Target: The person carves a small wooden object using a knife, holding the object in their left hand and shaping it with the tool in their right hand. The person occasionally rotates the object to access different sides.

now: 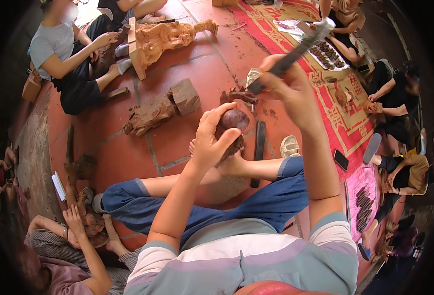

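My left hand [208,133] is wrapped round a dark reddish-brown carved wood piece [234,120] with a smooth rounded top. Its lower part, close to my bare feet, is partly hidden by my fingers. Raised to the right, my right hand [289,87] grips a long dark flat bar [295,55] with a pale, shiny far end; its exact kind is unclear. The bar is apart from the wood piece. A similar dark flat bar [259,143] lies on the tiles beside my foot, below a small dark carved piece [238,95].
Rough wood blocks [153,112] lie ahead on the red tiles, with a large carved wooden figure [165,42] beyond. People sit on both sides. Right are a patterned mat [342,129], a phone [341,160] and a tray [320,63] of small dark pieces.
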{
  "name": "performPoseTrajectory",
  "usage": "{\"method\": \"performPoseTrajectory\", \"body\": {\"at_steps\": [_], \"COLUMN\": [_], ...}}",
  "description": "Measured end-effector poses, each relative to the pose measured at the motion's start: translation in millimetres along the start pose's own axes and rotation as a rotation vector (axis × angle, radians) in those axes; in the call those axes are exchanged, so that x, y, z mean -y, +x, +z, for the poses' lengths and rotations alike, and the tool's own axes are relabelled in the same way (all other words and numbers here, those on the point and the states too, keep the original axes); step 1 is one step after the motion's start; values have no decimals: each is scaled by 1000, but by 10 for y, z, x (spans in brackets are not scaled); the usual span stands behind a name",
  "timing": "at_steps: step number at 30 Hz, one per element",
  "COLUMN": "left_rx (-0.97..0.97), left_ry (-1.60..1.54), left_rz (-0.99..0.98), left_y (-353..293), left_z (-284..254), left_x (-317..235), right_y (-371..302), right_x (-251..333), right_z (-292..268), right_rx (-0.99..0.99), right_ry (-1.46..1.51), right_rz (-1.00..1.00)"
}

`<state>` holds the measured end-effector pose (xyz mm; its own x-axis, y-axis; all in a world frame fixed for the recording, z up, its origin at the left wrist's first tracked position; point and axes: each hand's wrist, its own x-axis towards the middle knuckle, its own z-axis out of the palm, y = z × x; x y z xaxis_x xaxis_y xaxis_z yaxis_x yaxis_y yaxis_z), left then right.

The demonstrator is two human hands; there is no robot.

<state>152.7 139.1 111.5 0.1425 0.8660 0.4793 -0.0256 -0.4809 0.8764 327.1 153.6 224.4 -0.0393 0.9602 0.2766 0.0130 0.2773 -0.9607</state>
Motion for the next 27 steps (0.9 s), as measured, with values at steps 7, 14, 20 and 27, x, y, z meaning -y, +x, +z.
{"method": "performPoseTrajectory", "body": {"at_steps": [7,14,20,27], "left_rx": [-56,-100,-101,-26], "left_ry": [-304,356,562,573], "left_rz": [-331,143,214,281], "left_y": [149,-90,-54,12], "left_z": [28,64,282,210], "left_x": [-22,-190,-110,-105], "right_y": [-875,-1263,-1396,-1814], "right_x": [-608,-1094,-1077,-884], "right_z": [-217,-319,-237,-212], "right_rx": [-312,-422,-339,-301], "right_ry": [412,573,619,717], "right_rz": [152,247,262,278]}}
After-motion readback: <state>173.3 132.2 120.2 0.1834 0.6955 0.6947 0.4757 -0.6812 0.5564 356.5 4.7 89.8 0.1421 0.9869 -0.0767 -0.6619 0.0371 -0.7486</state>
